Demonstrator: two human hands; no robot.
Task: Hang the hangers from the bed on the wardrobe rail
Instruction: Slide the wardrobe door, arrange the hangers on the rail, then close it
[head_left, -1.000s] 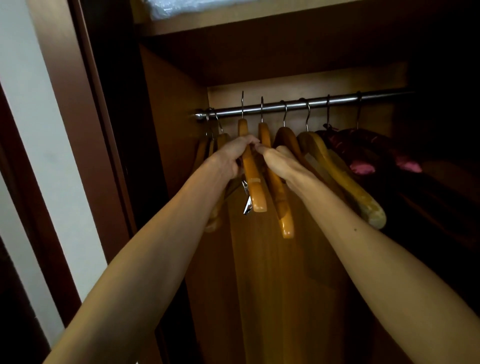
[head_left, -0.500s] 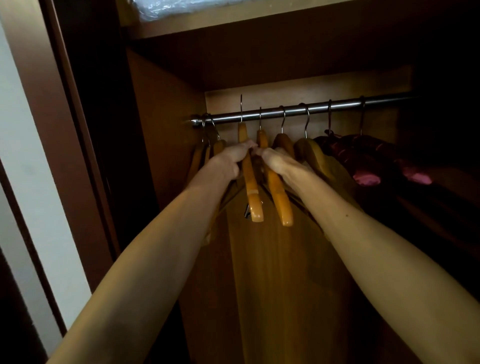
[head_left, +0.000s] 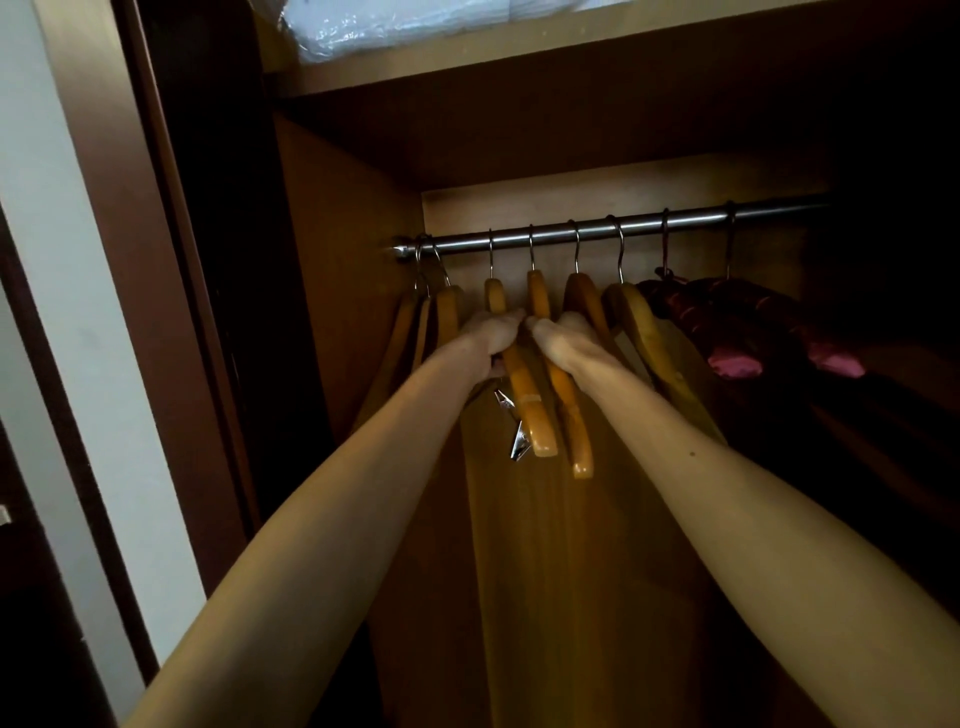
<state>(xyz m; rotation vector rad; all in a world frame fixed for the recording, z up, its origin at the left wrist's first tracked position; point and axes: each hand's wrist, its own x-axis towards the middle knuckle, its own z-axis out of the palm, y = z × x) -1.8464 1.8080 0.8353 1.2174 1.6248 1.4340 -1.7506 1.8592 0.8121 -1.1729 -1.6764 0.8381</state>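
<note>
Since a second ago, the hangers' ends hang closer together at six o'clock; left hand (head_left: 491, 338) and right hand (head_left: 561, 340) stay clamped on neighbouring wooden hangers (head_left: 524, 389) under the rail (head_left: 597, 233). No writing shows.

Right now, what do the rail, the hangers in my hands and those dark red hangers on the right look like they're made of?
Rail: polished metal, probably steel; it shows a bright glint.
Hangers under the left hand and right hand: varnished orange wood with thin wire hooks; one carries a shiny metal clip.
Dark red hangers: apparently satin-padded; soft sheen.
</note>
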